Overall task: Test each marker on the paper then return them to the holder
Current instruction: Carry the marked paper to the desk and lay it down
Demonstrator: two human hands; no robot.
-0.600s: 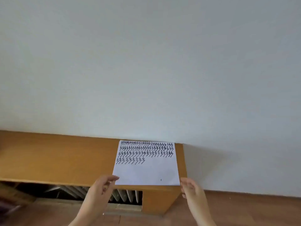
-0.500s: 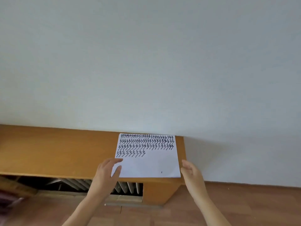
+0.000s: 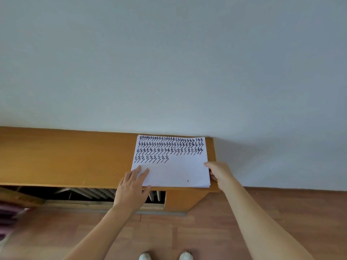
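Both hands have come forward onto the paper (image 3: 172,166) since the earlier frame: I see the left hand (image 3: 131,186) lying flat, fingers straight, on its near-left corner, the right hand (image 3: 218,173) at its right edge, grip unclear. Paper lies on the bench (image 3: 65,156), four rows of black test marks done, lower half blank. No markers or holder in view, so I can't judge what's left.

Head view only: we look forward and steeply down, close over the paper (image 3: 170,162), wall (image 3: 169,62) filling the upper frame.
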